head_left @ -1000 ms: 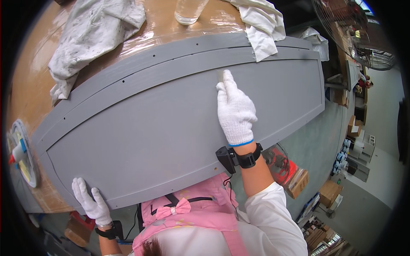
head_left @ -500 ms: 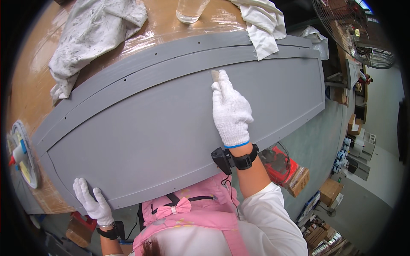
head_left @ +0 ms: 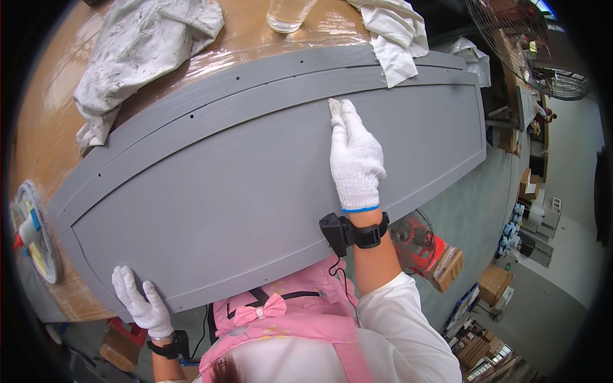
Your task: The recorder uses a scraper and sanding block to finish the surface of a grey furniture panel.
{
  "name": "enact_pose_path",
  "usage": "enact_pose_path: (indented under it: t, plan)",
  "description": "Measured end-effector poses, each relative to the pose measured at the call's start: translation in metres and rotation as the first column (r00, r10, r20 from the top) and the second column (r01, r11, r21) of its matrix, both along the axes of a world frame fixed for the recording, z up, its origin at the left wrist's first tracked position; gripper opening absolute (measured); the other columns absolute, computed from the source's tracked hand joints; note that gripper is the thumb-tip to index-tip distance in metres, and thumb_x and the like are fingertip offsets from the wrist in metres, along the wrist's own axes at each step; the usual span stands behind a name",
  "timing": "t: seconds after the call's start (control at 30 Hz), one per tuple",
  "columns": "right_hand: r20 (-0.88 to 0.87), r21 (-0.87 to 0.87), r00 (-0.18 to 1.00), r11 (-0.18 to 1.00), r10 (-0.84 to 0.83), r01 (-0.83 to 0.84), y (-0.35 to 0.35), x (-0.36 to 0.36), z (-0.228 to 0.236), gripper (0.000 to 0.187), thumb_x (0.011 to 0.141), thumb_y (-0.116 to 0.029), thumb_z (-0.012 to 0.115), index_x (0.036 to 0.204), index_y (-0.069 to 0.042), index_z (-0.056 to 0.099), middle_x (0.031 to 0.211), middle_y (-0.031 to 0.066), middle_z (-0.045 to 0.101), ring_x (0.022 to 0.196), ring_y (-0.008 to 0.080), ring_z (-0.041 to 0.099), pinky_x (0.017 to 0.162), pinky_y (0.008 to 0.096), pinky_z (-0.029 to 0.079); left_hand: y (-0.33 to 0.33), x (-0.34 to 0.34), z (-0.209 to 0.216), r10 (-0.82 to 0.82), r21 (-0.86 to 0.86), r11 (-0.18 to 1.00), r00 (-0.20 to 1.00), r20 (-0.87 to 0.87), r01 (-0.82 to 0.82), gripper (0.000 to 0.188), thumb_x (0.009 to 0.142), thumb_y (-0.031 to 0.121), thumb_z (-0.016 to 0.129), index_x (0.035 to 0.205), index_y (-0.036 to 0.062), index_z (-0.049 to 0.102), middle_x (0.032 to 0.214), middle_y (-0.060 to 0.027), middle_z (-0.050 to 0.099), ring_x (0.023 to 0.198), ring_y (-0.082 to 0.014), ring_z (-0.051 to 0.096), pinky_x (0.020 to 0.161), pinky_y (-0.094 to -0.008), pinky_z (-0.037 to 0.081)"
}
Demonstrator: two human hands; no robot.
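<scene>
Now shifted slightly right, the right hand (head_left: 357,163) pinches a pad (head_left: 335,108) at the far rim of the panel (head_left: 223,198) along the worktop's (head_left: 48,121) near edge, suggesting to-and-fro strokes, while the left hand (head_left: 145,305), spread and empty, touches the panel's near-left corner.

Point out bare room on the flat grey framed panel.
Widest: the grey panel between the white-gloved left hand and white-gloved right hand. A smaller bare patch lies between the right hand and the panel's right rim. Crowded: the far edge, where a white cloth drapes over it.
</scene>
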State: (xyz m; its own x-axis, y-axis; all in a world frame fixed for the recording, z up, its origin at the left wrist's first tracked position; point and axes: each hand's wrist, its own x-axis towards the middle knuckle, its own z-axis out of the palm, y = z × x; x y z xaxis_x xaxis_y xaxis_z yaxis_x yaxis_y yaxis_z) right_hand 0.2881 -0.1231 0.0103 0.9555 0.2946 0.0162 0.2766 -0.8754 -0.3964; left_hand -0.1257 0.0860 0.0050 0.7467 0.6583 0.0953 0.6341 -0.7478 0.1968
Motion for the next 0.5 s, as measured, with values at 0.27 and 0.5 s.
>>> enact_pose_path:
  t: [0.27,0.5]
  plan:
    - [0.021,0.167,0.998,0.984,-0.067,0.063,-0.006,0.000,-0.011,0.038,0.099,-0.028,0.049,0.131,-0.007,0.056,0.107,0.0206,0.068,0.095,0.0364,0.068,0.081,0.0418,0.055,0.000,-0.001,0.000,-0.020,-0.008,1.000,1.000,0.006,0.020,0.046,0.096,0.016,0.052,0.137,-0.0041,0.048,0.142,-0.0225,0.046,0.135,-0.0406,0.038,0.113,-0.0482,0.029]
    - [0.019,0.008,0.996,0.996,-0.091,0.091,0.009,-0.004,0.001,0.042,0.099,-0.033,0.050,0.131,-0.007,0.056,0.100,0.0221,0.069,0.088,0.0372,0.068,0.075,0.0444,0.055,-0.001,0.000,0.001,-0.022,-0.017,1.000,1.000,0.005,0.022,0.046,0.096,0.017,0.052,0.136,-0.0042,0.048,0.141,-0.0222,0.046,0.134,-0.0409,0.039,0.112,-0.0485,0.029]
